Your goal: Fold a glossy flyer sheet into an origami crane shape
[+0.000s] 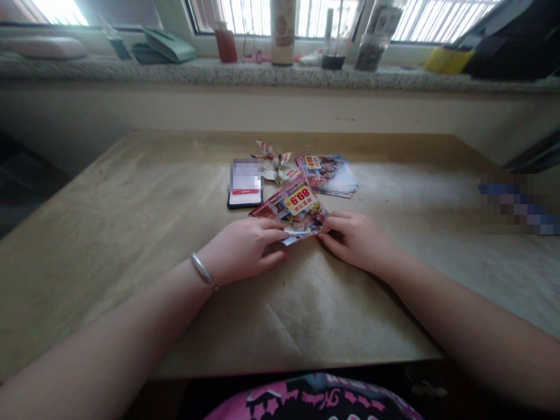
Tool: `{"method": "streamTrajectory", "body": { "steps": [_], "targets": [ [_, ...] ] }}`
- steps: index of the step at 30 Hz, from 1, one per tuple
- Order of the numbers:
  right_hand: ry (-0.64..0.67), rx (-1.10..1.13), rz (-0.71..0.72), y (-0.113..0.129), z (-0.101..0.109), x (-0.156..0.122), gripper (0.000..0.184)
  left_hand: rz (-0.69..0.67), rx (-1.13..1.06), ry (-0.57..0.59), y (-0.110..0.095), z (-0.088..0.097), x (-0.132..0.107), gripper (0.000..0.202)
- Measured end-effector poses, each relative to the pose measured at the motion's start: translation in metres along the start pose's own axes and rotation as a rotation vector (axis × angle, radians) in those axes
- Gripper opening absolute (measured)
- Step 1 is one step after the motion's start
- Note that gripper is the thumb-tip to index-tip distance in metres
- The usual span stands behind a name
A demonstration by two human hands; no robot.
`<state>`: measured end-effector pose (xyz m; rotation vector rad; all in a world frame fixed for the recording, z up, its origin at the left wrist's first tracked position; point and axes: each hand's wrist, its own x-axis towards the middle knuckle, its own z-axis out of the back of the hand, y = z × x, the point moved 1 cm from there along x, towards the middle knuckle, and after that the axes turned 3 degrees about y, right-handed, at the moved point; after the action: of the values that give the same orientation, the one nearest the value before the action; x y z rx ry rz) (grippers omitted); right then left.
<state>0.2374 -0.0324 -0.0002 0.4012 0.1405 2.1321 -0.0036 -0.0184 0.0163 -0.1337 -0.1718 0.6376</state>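
A glossy printed flyer with a yellow price patch lies at an angle in front of me. My left hand, with a silver bangle at the wrist, rests its fingers on the flyer's near left part; its thumb is apart from them, below the paper's edge. At the near right corner, my right hand pinches the flyer between thumb and fingers. Behind the flyer sits a folded paper piece with pointed, petal-like tips. A fanned stack of similar flyers lies at the back right.
Left of the folded paper lies a phone in a dark case, its screen partly blurred. A pale brown cover spans the table. Bottles and other items line the stone windowsill. A blurred bluish object lies at the right.
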Motion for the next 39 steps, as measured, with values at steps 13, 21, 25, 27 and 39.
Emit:
{"method": "streamTrajectory", "body": {
  "steps": [13, 21, 25, 27, 39],
  "targets": [
    [-0.03, 0.046, -0.019, -0.001, -0.006, 0.005, 0.018, 0.269, -0.233, -0.097, 0.011, -0.005, 0.008, 0.036],
    [-0.052, 0.136, -0.073, -0.007, -0.008, 0.007, 0.005, 0.372, -0.337, -0.198, 0.017, -0.013, 0.013, 0.018],
    [-0.057, 0.095, -0.021, -0.008, -0.01, 0.008, 0.009, 0.353, -0.259, -0.169, 0.018, -0.017, 0.013, 0.016],
    [-0.059, 0.082, -0.001, -0.009, -0.011, 0.008, 0.013, 0.347, -0.224, -0.157, 0.018, -0.018, 0.014, 0.015],
    [-0.062, -0.003, 0.057, -0.012, -0.016, 0.009, 0.022, 0.316, -0.091, -0.107, 0.021, -0.017, 0.016, 0.017]
  ]
}}
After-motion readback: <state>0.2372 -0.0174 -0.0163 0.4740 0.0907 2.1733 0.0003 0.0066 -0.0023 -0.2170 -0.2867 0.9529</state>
